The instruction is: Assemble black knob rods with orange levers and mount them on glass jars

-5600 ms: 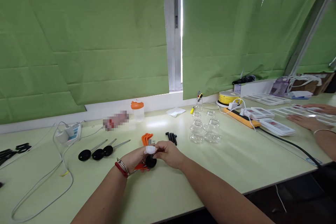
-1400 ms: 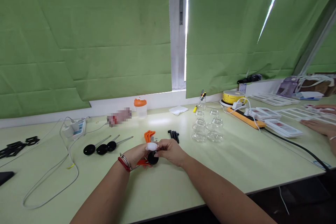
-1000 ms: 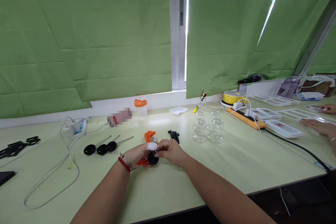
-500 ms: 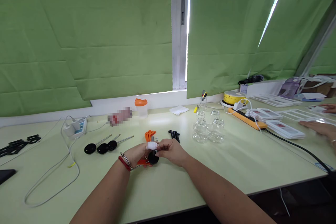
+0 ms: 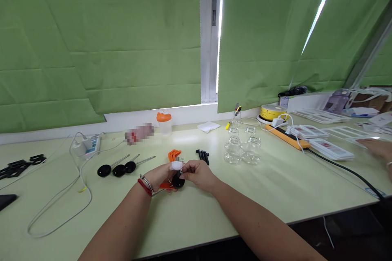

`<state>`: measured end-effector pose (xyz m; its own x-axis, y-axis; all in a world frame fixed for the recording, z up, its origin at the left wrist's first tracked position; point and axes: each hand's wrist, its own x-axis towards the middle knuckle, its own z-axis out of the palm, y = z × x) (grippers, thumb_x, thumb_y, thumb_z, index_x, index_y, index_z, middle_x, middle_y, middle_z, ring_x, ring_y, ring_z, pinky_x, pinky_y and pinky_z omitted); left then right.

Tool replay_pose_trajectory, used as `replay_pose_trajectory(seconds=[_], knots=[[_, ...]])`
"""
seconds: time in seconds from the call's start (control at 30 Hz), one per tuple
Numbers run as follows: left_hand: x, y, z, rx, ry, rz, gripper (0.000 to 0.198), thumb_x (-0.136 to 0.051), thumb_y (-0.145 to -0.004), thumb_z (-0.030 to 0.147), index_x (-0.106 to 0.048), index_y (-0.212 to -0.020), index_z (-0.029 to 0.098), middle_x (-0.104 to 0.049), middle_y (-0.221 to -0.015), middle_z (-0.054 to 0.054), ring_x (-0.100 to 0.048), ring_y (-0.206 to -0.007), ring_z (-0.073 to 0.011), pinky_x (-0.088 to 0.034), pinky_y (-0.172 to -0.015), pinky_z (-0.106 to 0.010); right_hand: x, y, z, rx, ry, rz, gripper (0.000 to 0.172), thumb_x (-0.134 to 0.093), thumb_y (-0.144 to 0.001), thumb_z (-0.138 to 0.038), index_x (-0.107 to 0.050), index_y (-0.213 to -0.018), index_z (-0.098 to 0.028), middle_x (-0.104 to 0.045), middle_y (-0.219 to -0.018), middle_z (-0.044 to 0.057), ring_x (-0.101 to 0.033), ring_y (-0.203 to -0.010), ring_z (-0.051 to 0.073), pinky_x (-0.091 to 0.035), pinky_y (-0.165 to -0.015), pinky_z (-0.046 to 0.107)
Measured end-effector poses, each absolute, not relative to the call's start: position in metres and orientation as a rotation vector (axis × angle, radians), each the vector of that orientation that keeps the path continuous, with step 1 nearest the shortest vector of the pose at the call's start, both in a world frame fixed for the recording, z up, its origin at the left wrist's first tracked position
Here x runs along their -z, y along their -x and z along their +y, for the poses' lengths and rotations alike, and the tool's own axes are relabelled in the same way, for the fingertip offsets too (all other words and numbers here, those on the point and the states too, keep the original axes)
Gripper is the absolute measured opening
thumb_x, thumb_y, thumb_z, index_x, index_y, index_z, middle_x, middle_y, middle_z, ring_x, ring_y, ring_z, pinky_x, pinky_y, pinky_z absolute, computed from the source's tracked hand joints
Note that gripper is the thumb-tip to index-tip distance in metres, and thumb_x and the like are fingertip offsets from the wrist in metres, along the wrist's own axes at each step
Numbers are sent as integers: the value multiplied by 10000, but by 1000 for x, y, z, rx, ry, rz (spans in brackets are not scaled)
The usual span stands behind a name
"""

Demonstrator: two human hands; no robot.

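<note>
Near the front of the table, my left hand [image 5: 159, 176] is closed on a round black lid-like disc [image 5: 179, 182] with a metal rod. An orange piece [image 5: 166, 186] shows beneath the same hand, and a white wrap covers one of its fingers. My right hand [image 5: 200, 174] pinches at the disc's upper right side; its fingertips hide anything small there. Beyond my hands lie several orange bent pieces [image 5: 174, 155] and several short black handle-like pieces [image 5: 202, 156]. To the left rest three black discs with metal rods [image 5: 130, 166].
Several clear glass jars [image 5: 234, 153] stand right of centre. An orange power strip [image 5: 288, 136] and stacked white panels [image 5: 330, 149] lie farther right, near a co-worker's hand [image 5: 375, 149]. White cables [image 5: 90, 200] loop at left. An orange-lidded cup [image 5: 164, 124] stands at the back.
My hands stay together at the black disc with only a slight shift. At the right edge, one of the co-worker's hands has gone out of sight. The view has tilted slightly.
</note>
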<state>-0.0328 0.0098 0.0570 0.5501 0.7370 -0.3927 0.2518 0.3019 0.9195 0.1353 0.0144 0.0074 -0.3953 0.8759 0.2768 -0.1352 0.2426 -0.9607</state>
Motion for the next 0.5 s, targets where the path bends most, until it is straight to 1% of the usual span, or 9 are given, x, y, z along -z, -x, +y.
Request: replay_pose_trajectory(seconds=[0.13, 0.2, 0.3, 0.37, 0.43, 0.5], knots=[[-56, 35, 14, -434, -1231, 959, 507, -438, -744, 558, -481, -1103, 204, -545, -705, -22, -563, -517, -177, -364, -420, -244, -8, -135, 14, -1167, 790, -1583, 162, -703, -650, -278, -610, -718, -165, -584, -675, -18, -520, -628, 113, -423, -620, 247], [-58, 34, 12, -476, -1234, 968, 542, -404, -752, 571, -444, -1162, 218, -547, -708, -20, -567, -532, -186, -375, -437, -257, -7, -135, 15, -1200, 879, -1532, 154, -683, -682, -281, -585, -686, -162, -565, -632, -24, -501, -572, 96, -414, -572, 229], [-62, 30, 7, -589, -1287, 1052, 557, -405, -766, 545, -391, -1229, 235, -546, -755, -14, -545, -557, -165, -363, -471, -250, -4, -134, 16, -1477, 1038, -1352, 202, -612, -767, -331, -543, -695, -155, -556, -580, -15, -493, -467, 88, -408, -481, 222], [-63, 27, 4, -677, -1401, 1142, 560, -458, -767, 493, -369, -1262, 250, -546, -831, -16, -533, -611, -154, -371, -520, -254, -3, -134, 16, -1653, 1079, -1274, 245, -524, -835, -372, -528, -741, -146, -579, -577, 18, -544, -456, 122, -439, -463, 252], [-60, 23, 1, -749, -1663, 1260, 589, -503, -762, 438, -352, -1299, 249, -554, -930, -38, -544, -727, -182, -406, -620, -291, -3, -133, 14, -1831, 1035, -1199, 297, -426, -891, -388, -527, -790, -128, -609, -608, 61, -613, -520, 168, -489, -513, 301], [-53, 20, -2, -755, -1985, 1359, 662, -536, -748, 425, -317, -1344, 235, -563, -1006, -67, -543, -851, -234, -417, -732, -351, -3, -130, 14, -2032, 950, -1019, 350, -344, -926, -391, -531, -823, -114, -628, -654, 81, -642, -587, 178, -517, -586, 325]])
